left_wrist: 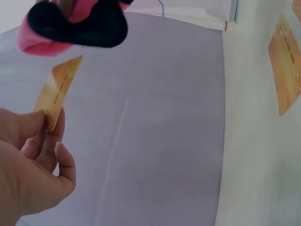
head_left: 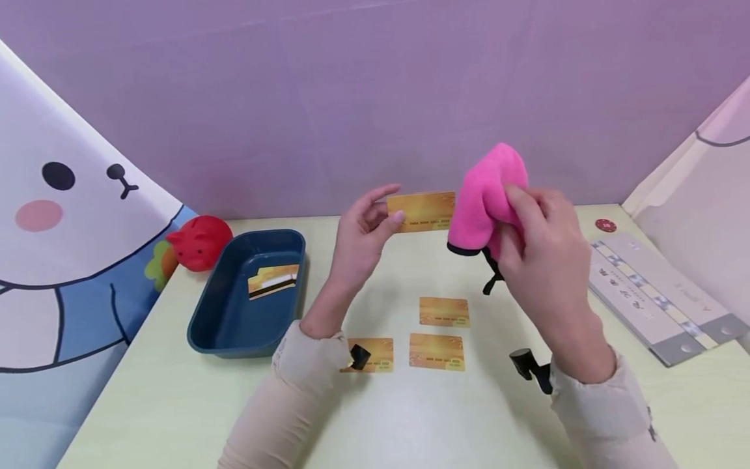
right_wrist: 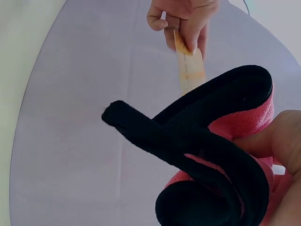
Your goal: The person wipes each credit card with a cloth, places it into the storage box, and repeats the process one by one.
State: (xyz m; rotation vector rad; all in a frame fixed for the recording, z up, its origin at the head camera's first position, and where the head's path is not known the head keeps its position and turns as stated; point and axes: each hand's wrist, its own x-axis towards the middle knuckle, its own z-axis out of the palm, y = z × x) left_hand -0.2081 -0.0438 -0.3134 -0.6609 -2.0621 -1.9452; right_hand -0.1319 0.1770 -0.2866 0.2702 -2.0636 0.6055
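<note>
My left hand (head_left: 360, 244) pinches a gold bank card (head_left: 422, 210) by its left end, thumb on the front face, held up above the table. Beside the card's right end, my right hand (head_left: 551, 260) grips a bunched pink cloth (head_left: 483, 195) with black edging. In the right wrist view, a black strap end (right_wrist: 122, 115) sticks out from the cloth, which overlaps the card's lower part. Three more gold cards lie on the table below: an upper card (head_left: 444, 312), a lower card (head_left: 436, 352) and a left card (head_left: 377, 355) partly hidden by the left wrist's camera mount.
A dark blue tray (head_left: 202, 319) at the left holds a few cards (head_left: 272, 280). Behind it sits a red piggy bank (head_left: 202, 242). A grey-and-white booklet (head_left: 650, 293) lies at the right, with a red chip (head_left: 605, 225) beyond it. A purple curtain (head_left: 293, 111) hangs behind the table.
</note>
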